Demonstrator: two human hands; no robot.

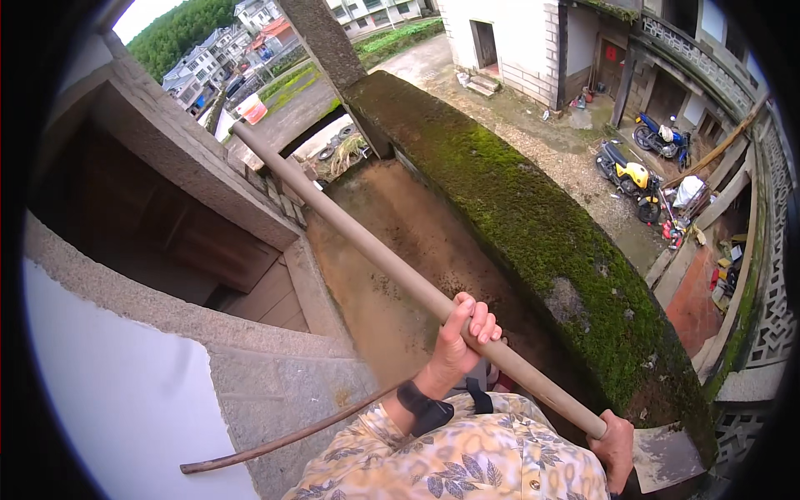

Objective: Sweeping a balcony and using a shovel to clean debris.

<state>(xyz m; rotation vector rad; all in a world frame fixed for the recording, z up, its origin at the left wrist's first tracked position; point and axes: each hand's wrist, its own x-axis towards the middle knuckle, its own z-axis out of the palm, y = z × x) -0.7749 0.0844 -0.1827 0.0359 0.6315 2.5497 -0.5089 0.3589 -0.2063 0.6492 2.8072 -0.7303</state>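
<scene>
A long, pale brown pole, maybe a pipe, runs slantwise across the picture from the upper left to the lower right. My left hand is closed around it in front of my chest, with a black band on the wrist. At the pole's near end, my right hand grips it beside the wall. A thin, dark wooden stick reaches from behind my left forearm to the lower left; what bears it is hidden. Beyond the pole's far end shows a white and orange bucket.
A moss-covered parapet borders the narrow concrete walkway on the right. A stone-framed doorway opens on the left. Below the parapet lies a yard with a yellow motorcycle and a blue motorcycle. A stone pillar rises ahead.
</scene>
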